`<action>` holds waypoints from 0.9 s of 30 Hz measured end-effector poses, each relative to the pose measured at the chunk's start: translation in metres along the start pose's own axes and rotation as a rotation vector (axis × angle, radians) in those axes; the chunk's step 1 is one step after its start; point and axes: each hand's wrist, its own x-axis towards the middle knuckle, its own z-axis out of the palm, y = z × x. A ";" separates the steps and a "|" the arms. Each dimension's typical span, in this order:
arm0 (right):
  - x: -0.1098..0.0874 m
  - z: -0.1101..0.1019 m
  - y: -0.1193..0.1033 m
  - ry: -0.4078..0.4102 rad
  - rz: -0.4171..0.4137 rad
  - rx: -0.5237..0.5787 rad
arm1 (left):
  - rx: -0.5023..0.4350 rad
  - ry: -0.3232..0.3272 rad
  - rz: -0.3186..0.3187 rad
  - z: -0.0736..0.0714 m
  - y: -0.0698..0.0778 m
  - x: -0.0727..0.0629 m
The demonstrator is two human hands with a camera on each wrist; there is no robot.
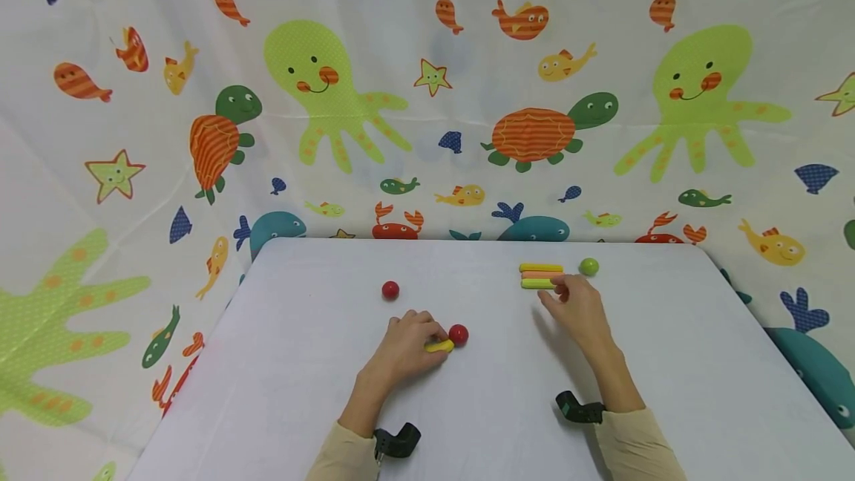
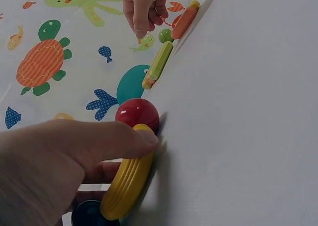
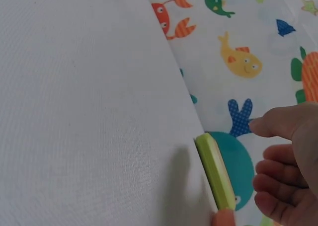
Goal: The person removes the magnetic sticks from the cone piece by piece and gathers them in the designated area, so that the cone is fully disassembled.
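My left hand (image 1: 409, 344) pinches a bent, ridged yellow stick (image 2: 128, 184) between thumb and fingers, low over the table. The stick's far end meets a red ball (image 1: 459, 335). In the left wrist view a dark blue round thing (image 2: 92, 215) shows beneath this hand, hidden in the head view. My right hand (image 1: 582, 312) hovers at the right end of a lime stick (image 1: 537, 283), thumb apart from loosely curled fingers, holding nothing. Beside the lime stick lie an orange stick (image 1: 542, 274) and a yellow stick (image 1: 541, 267). Another orange stick (image 2: 185, 23) appears in the left wrist view.
A green ball (image 1: 589, 266) sits just behind my right hand. A second red ball (image 1: 390, 290) lies farther back, left of centre. The white table (image 1: 267, 384) ends at a hanging cloth (image 1: 441, 117) printed with sea animals. Both wrists wear black devices.
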 end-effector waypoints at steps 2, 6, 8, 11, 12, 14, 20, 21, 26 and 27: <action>0.000 0.002 -0.001 -0.013 -0.009 0.010 | 0.003 0.006 0.004 0.000 0.000 0.000; -0.001 0.005 -0.006 -0.057 -0.014 0.033 | 0.007 0.019 0.019 0.001 0.002 -0.001; -0.002 0.008 -0.010 -0.078 -0.022 0.045 | 0.009 0.026 0.025 0.002 0.003 -0.001; -0.004 0.012 -0.014 -0.113 -0.044 0.053 | 0.012 0.032 0.030 0.004 0.003 0.000; -0.005 0.013 -0.016 -0.122 -0.051 0.052 | 0.012 0.032 0.031 0.004 0.003 0.000; -0.007 0.016 -0.020 -0.140 -0.075 0.058 | 0.012 0.030 0.030 0.005 0.004 0.000; -0.012 0.023 -0.033 -0.219 -0.135 0.065 | 0.007 0.028 0.029 0.007 0.005 0.001; -0.012 0.024 -0.035 -0.233 -0.146 0.071 | 0.008 0.029 0.030 0.007 0.005 0.001; -0.015 0.031 -0.042 -0.288 -0.196 0.103 | 0.018 0.027 0.029 0.008 0.007 0.001; -0.016 0.033 -0.044 -0.298 -0.203 0.107 | 0.019 0.026 0.028 0.008 0.007 0.001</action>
